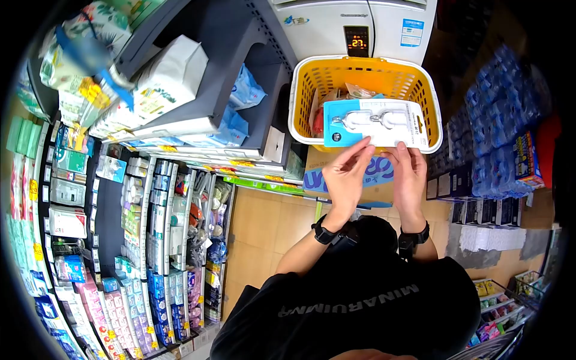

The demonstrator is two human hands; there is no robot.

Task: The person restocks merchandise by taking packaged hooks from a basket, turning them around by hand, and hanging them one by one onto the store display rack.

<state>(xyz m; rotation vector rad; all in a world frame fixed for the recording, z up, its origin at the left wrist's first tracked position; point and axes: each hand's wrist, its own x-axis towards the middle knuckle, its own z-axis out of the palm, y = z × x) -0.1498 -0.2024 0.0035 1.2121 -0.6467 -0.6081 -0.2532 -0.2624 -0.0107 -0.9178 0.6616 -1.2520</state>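
Observation:
A flat blue-and-white hook pack [372,124], showing two clear hooks behind its front, is held above a yellow basket with a white rim [293,117]. My left hand [348,176] pinches the pack's lower edge near its middle. Farther right along that same edge, my right hand [409,175] grips it with thumb and fingers. Behind the pack, several wrapped items [359,91] lie in the basket, partly hidden and too small to name. Both wrists wear black bands.
A cardboard box [384,193] with blue print stands beneath the basket. Behind it is a white appliance [318,27] with a lit "27" display. Shelves of packaged goods [135,234] line the left. Shrink-wrapped bottles [501,114] are stacked on the right.

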